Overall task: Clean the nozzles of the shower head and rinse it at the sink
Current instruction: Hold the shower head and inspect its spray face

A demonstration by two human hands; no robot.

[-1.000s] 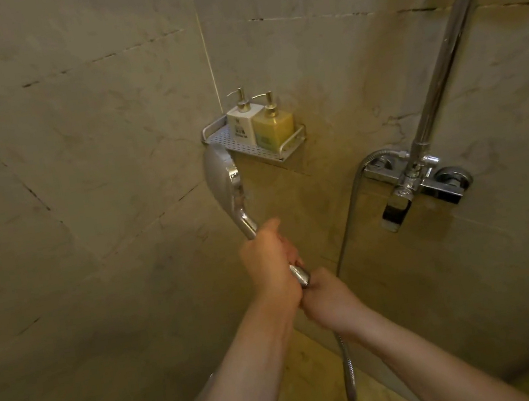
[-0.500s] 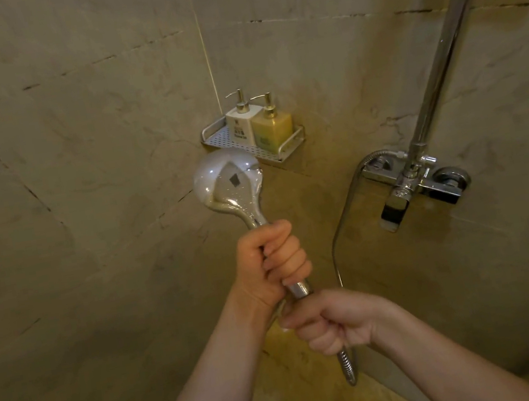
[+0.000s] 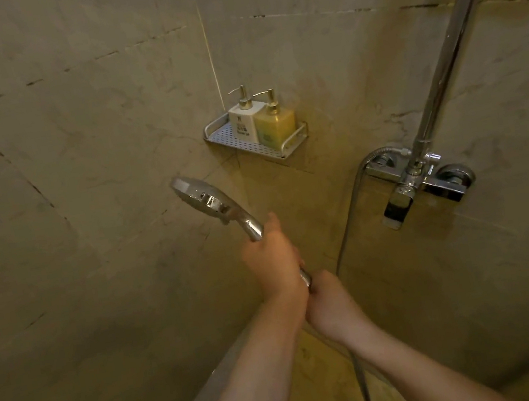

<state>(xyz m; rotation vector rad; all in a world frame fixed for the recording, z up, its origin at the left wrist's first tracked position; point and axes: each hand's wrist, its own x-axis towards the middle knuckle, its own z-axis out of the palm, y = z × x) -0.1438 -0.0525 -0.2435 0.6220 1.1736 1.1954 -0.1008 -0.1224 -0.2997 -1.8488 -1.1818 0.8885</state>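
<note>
Beige marble-look wall tiles with dark, cracked grout lines close in the shower corner, seen from the single head view. At the centre of it, the left hand wraps its curled fingers round the handle of the round chrome shower head, which rises up and to the left of that grip with its face turned toward the left wall, so the nozzles barely show. Directly below and touching the left hand, the right hand grips the joint where the ribbed metal hose meets the handle; the connector itself is mostly hidden between the two fists.

Up and beyond the grip, a perforated aluminium corner shelf carries a square white pump bottle touching a square yellow pump bottle. Far to the right of the grip sits the chrome mixer valve under a tall polished riser pipe.

By my judgement the hands are set to unscrew the head from the hose. Polished chrome is slick, so a wet palm could slip and let the head drop onto the hard floor. Twisting the hose rather than the nut could kink it, and leftover water may spill once the joint parts.
</note>
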